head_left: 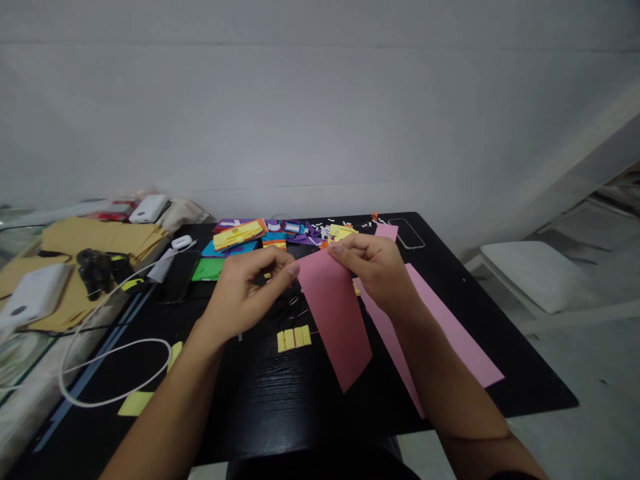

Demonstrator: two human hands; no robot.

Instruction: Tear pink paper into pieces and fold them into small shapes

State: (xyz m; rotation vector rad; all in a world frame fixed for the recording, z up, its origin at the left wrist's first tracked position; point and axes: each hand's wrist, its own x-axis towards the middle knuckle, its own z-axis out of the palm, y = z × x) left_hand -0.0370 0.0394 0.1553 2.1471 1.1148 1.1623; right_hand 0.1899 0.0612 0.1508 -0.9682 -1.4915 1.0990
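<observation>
Above the middle of the table (pixel 530 383), I have the pink strip (pixel 335 313) by its far edge. Left hand (pixel 245 290) pinches the left corner; right hand (pixel 373 267) pinches the same edge further right. Both grasping paper, nothing else visible in either. Strip slopes toward the near side, near end unheld; can't tell whether it touches down. Yellow piece (pixel 294 339) lies just left of it. More pink paper (pixel 455 327) on the right, partly hidden by the right forearm (pixel 445 373); scraps (pixel 313 233) on the far side. My read: step in hand is steadying and lining up that edge. Next move calls for light, even pinches, both ends level; uneven pull could crease or skew it.
</observation>
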